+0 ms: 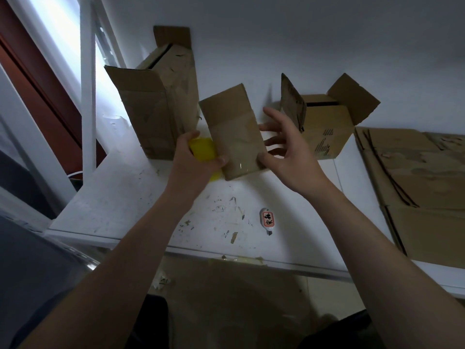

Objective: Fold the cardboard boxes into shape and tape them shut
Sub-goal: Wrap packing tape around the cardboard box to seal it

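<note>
the small box (pixel 234 137) is at the middle of the bench (pixel 125 197), tilted, between the two hands. a glossy strip of tape already covers its lower face. its upper flap looks bare, so this one seems about half sealed.

the left grip (pixel 193 157) is clenched round a yellow tape dispenser (pixel 202 148), thumb touching the box's left edge. the right grip (pixel 289 152) is released: fingers straight and fanned, thumb laid against the box's right edge to steady it.

far left, a tall box (pixel 156 107) is formed but its top flaps are up. far right, an open box (pixel 324 127) also waits for closing. a stack of flat cardboard (pixel 415 187) on the right is not yet folded, so most of the work looks left to do.

room is tight on the far side, with both standing boxes near the wall (pixel 302 34). the near bench offers space, with only a small cutter (pixel 267 220) near its front edge.
</note>
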`<action>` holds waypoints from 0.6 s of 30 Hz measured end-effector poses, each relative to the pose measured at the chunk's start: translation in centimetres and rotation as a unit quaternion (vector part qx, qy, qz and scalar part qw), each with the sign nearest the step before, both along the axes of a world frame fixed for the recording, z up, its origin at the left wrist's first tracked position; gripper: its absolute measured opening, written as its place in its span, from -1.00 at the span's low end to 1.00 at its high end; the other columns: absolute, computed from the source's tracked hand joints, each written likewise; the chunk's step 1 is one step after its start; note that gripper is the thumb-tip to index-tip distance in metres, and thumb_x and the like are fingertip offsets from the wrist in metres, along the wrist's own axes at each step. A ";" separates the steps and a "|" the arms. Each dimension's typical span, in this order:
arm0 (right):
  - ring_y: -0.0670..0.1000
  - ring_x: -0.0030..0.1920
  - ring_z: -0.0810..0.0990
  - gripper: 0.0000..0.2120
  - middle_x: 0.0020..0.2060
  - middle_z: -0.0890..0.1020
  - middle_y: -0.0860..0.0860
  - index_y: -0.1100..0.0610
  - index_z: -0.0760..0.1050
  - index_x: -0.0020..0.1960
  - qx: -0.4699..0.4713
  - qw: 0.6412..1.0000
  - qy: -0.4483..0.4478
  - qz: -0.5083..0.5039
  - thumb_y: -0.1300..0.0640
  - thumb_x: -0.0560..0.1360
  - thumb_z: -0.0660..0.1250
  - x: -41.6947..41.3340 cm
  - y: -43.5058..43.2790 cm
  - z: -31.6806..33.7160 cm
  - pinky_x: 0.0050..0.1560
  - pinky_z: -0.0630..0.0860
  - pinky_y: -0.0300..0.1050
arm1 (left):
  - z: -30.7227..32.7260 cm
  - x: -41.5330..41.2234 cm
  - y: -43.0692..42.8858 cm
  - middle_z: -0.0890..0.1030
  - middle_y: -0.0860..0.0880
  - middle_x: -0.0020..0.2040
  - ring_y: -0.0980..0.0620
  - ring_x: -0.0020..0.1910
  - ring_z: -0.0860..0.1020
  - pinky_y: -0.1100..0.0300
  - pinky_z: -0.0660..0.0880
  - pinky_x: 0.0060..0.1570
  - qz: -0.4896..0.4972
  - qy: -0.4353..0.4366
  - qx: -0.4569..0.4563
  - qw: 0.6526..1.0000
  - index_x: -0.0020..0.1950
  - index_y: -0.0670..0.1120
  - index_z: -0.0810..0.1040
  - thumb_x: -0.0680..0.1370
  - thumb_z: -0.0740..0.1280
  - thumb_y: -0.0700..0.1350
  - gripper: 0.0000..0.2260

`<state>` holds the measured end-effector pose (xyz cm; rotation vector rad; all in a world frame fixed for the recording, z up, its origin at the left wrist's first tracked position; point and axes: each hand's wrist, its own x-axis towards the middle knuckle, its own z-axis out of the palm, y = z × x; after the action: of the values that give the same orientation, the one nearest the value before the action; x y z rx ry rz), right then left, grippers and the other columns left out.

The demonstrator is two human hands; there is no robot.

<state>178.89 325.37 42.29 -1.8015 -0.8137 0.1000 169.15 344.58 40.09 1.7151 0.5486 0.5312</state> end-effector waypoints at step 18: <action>0.22 0.26 0.49 -0.43 0.35 0.42 0.13 -0.18 0.30 0.55 -0.301 0.932 -0.201 -0.010 0.19 0.61 0.27 -0.5 -0.3 -6.0 0.20 0.52 0.08 | -4.2 1.0 1.8 0.50 0.05 0.08 0.02 0.06 0.52 0.13 0.49 -0.12 -0.076 0.122 0.011 0.990 0.42 0.11 0.36 0.59 0.35 -0.21 -0.54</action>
<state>178.39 325.07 36.26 -2.4594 -1.1395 -0.0431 170.13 346.43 35.87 1.8375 0.5813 0.2209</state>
